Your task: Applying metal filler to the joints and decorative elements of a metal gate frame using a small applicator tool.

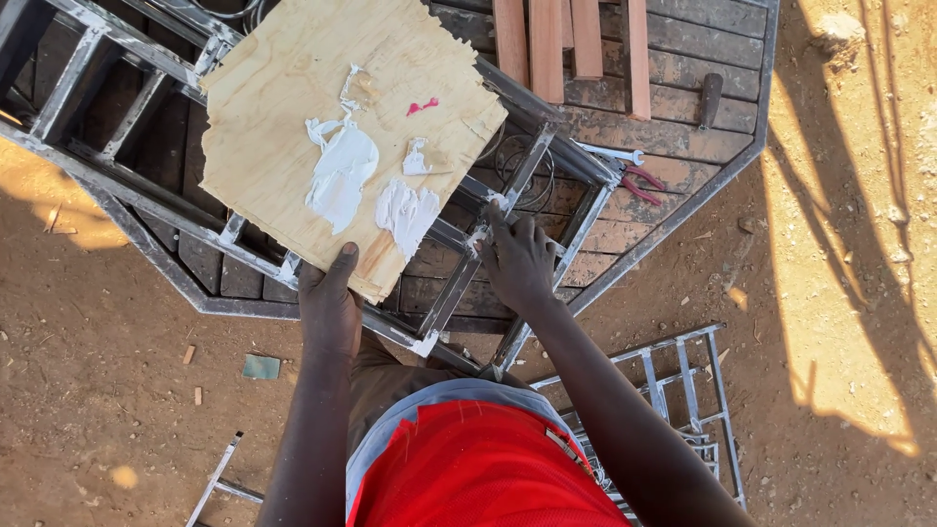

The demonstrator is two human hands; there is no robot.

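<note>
Over a metal frame (pixel 293 210), the left hand (pixel 330 303) grips a plywood board (pixel 322 107) holding white filler paste (pixel 342 171), while the right hand (pixel 517 259), fingers curled, presses paste onto a frame joint (pixel 480 234); other joints look unfilled.

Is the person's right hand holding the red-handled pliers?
No: the right hand presses on the grey metal frame, while the red-handled pliers lie apart on the wooden octagonal table top.

Bare forearms and hands, no sleeves; bright red garment with a grey band at the edge.
</note>
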